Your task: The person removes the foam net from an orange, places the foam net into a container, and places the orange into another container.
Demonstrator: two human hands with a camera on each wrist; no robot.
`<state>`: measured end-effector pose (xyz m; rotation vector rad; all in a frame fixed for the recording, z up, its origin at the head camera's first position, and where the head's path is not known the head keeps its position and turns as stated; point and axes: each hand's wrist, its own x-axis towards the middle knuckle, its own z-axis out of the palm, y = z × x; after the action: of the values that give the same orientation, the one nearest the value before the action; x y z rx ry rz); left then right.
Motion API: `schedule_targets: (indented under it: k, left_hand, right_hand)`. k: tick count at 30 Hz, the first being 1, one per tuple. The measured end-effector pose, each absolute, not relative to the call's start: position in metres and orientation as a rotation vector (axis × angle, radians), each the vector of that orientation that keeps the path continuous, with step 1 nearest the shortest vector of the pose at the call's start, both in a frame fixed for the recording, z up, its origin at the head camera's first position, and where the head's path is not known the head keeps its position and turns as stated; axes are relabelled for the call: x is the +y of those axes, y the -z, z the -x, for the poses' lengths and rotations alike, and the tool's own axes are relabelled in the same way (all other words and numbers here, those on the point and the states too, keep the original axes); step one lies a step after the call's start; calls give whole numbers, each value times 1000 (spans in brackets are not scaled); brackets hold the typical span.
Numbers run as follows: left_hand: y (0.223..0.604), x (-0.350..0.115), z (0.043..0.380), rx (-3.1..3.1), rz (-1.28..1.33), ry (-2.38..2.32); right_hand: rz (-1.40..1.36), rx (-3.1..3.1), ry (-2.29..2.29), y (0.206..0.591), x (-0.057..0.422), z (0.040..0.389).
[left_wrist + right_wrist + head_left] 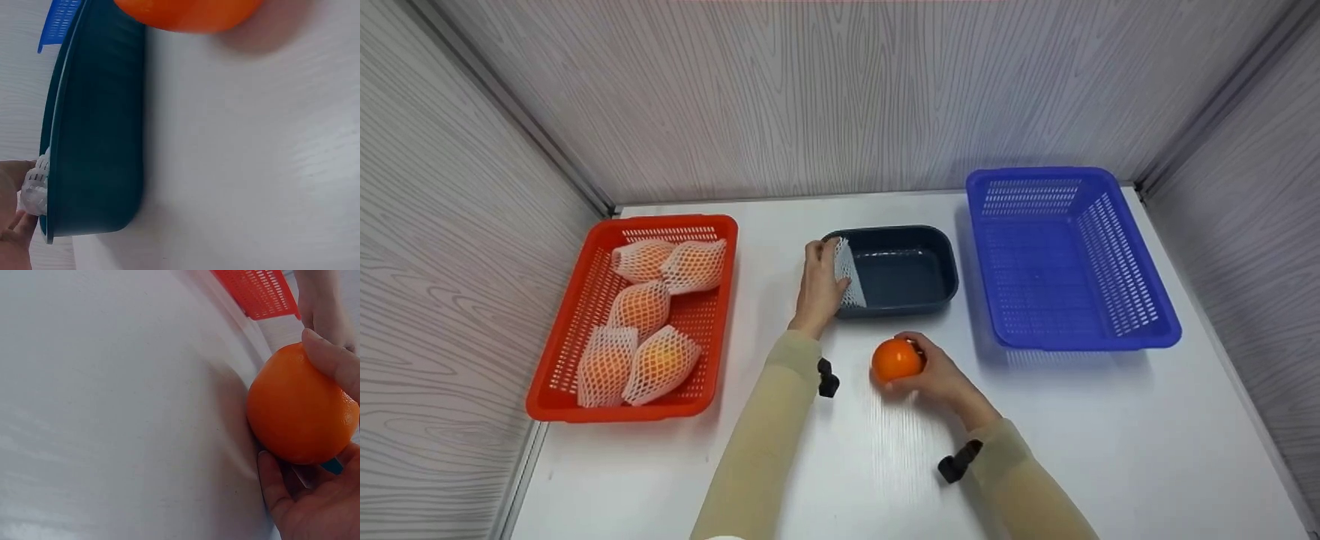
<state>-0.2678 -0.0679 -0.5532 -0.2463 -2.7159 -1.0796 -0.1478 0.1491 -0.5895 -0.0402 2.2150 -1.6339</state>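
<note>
Orange (895,360) sits in the curled right hand (943,381); the left hand (819,289) pinches netting (850,279) at nine o'clock in a dark tray (906,276).

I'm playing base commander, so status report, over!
Left hand gripping white net at tray. Right hand holding bare orange. Nothing seems in the way.

- From where I stand, the orange (897,360) is of one bright orange colour.
- The foam net (849,277) is white, with mesh pattern.
- The rectangular dish (901,277) is dark teal.
- One slotted basket (622,413) is red, the other basket (1035,274) blue-violet.
- The wrapped fruits (640,306) look orange through white diamond netting.
- The walls (840,97) are pale grey, wood-grained.
- The table (1110,427) is white, the sleeves (765,442) beige.
</note>
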Motion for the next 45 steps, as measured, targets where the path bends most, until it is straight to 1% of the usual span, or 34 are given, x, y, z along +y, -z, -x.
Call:
schedule_targets:
  k: [4,8,11,14,18,20,23,28,33,38,45]
  left_hand:
    - [550,-68,265,-2745,213,871]
    - [544,-68,264,-2803,198,833]
    - [544,-69,265,-2784,247,928]
    - [545,-69,267,-2678,274,1122]
    - [546,-70,269,-2534,215,1348]
    - [546,-71,269,-2577,195,1346]
    - [547,-69,266,-2762,256,1148]
    - [548,-65,263,-2960,526,687]
    - [549,-63,259,-3148,673,381]
    - [548,-63,257,-3284,661,283]
    - [545,-63,254,-3213,692,303]
  right_hand:
    - [49,2214,1643,589,149,148]
    - [80,2205,1672,589,149,148]
    - [97,2205,1676,585,149,146]
    - [95,2214,1662,585,150,146]
    - [88,2221,1652,589,150,147]
    - [89,2226,1647,589,150,147]
    - [80,2229,1637,589,150,147]
    - [65,2224,1630,592,151,148]
    - [46,2217,1626,592,151,147]
    - [58,2196,1643,590,150,146]
    - [68,2214,1644,587,149,145]
